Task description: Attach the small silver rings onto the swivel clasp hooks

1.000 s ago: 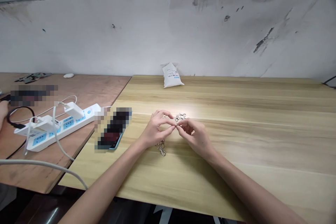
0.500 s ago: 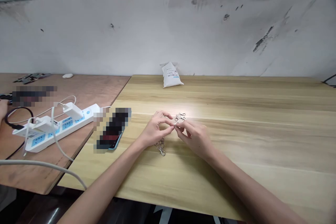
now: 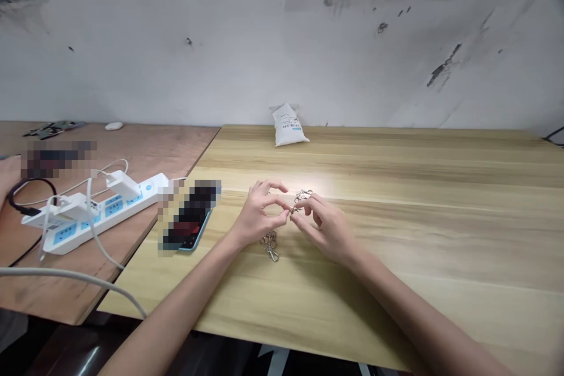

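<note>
My left hand (image 3: 259, 214) pinches a small metal clasp (image 3: 294, 210) between thumb and index finger, the other fingers curved above. From the other side, the thumb and index finger of my right hand (image 3: 326, 225) close on the same clasp. The fingers partly hide it, so its details are hard to make out. Just beyond my fingertips lies a small pile of silvery swivel clasps (image 3: 303, 194). A second group of clasps with rings (image 3: 271, 247) rests on the wooden table below my left hand, partly covered by it.
A white plastic packet (image 3: 291, 126) with a printed label lies against the wall. Left of my forearm is a phone (image 3: 201, 232), mostly blurred out. On the browner table stands a power strip (image 3: 106, 214) with chargers and cables. Another person's hand (image 3: 9, 173) shows at the left edge.
My fingers have shifted slightly and turned the clasp, and the gap between my right thumb and index finger looks wider. The other person's hand has moved further into view.
</note>
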{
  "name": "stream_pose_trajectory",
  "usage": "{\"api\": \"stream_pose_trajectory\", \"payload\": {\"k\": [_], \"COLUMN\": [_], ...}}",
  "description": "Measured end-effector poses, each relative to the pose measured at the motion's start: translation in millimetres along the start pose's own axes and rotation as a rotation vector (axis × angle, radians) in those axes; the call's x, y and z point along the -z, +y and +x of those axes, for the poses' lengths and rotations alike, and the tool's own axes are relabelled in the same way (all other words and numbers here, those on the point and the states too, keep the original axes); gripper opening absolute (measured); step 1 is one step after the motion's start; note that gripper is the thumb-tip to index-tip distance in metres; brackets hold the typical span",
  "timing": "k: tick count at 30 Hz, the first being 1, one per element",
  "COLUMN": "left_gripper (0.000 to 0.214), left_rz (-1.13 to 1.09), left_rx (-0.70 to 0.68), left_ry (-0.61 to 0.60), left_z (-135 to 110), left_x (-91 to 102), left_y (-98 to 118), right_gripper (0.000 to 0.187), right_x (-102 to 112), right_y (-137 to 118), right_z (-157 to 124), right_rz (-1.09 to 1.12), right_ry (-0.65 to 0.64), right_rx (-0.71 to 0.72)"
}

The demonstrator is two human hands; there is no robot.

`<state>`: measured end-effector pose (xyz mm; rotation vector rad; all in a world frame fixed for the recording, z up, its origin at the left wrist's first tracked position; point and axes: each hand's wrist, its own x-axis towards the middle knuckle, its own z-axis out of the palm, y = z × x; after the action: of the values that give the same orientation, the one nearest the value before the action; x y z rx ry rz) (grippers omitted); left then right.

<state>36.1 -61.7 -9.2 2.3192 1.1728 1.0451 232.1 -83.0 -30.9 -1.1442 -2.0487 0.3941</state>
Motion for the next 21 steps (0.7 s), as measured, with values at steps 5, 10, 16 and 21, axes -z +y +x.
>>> {"api": "stream_pose_trajectory", "payload": {"k": [5, 10, 16, 21], "left_gripper": [0.011, 0.011, 0.009, 0.009], "left_rz": [0.011, 0.046, 0.077, 0.203], "left_rx": [-0.090, -0.083, -0.014, -0.012], "left_ry": [0.009, -0.024, -0.155, -0.128], "left_z": [-1, 0, -3, -1], "left_x": [2.1, 1.4, -5.4, -0.1], "left_y": [5, 1, -9, -18], "right_gripper": [0.027, 0.031, 0.029, 0.031], "right_x": [3, 9, 12, 3], "right_y": [3, 18, 11, 15], "right_z": [3, 4, 2, 5], "right_rz": [0.167, -0.154, -0.339, -0.375], "right_ry": [-0.179, -0.132, -0.011, -0.054], "right_rx": [0.048, 0.165, 0.262, 0.207]}}
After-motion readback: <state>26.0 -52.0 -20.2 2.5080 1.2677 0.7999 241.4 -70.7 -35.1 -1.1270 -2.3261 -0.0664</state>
